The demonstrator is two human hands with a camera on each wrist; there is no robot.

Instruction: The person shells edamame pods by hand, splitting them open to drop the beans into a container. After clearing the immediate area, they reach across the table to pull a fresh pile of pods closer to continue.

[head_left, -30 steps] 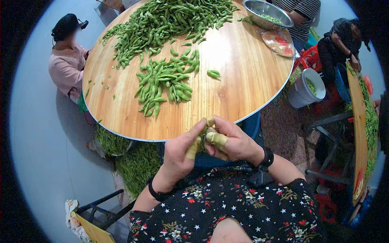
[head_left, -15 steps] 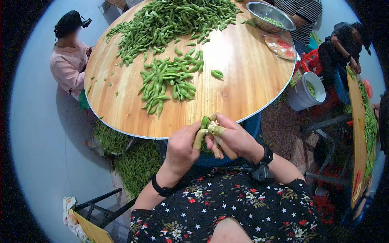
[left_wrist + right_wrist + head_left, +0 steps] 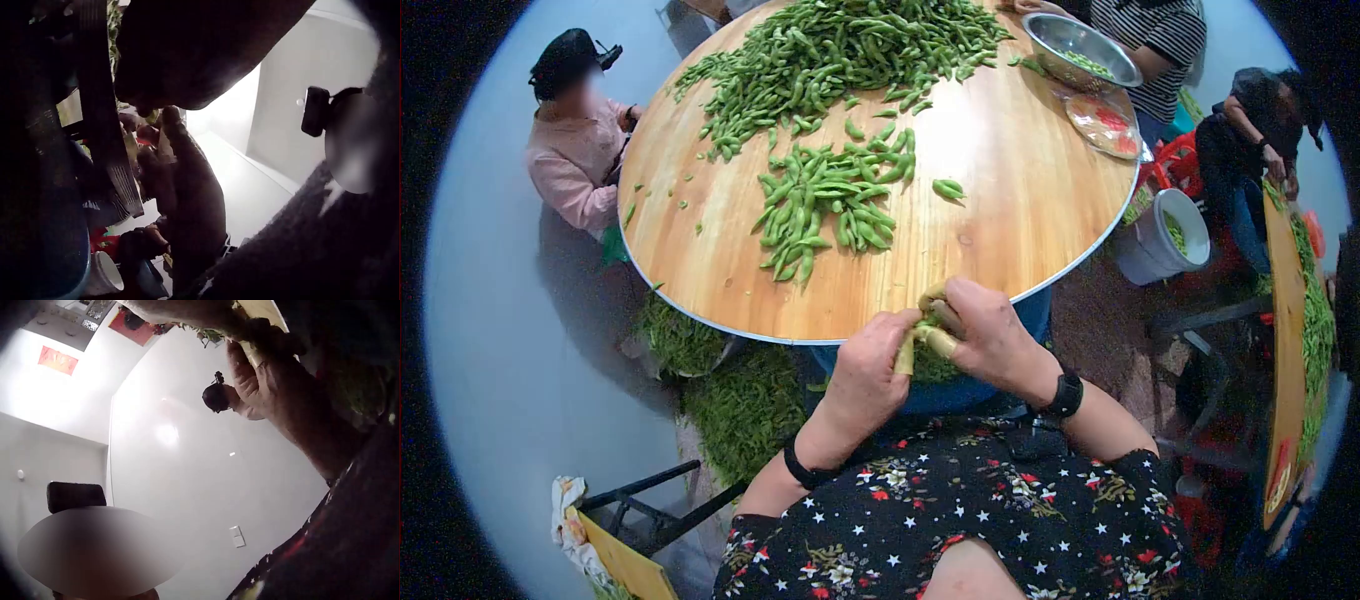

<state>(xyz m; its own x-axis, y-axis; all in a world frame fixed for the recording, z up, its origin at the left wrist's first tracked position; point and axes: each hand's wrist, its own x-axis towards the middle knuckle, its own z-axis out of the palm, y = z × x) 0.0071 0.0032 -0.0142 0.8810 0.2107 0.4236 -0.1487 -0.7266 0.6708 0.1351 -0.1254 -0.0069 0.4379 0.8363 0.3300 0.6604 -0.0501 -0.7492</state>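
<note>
Pinching a mostly hidden soybean pod [image 3: 922,326] with curled fingers, left hand [image 3: 868,362] and right hand [image 3: 992,328] meet over blue tub [image 3: 1033,312]; too hard a squeeze could shoot beans wide.

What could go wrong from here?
1. Drop: the left hand and right hand work what looks like a pod at the table edge, above a blue tub; a slip could send it off the edge.
2. Grip: the yellowish wraps on some fingers might slide or dull feel.
3. Tracking: fingers mostly hide the pod, and the left wrist view is dark, so a split could be missed.
</note>
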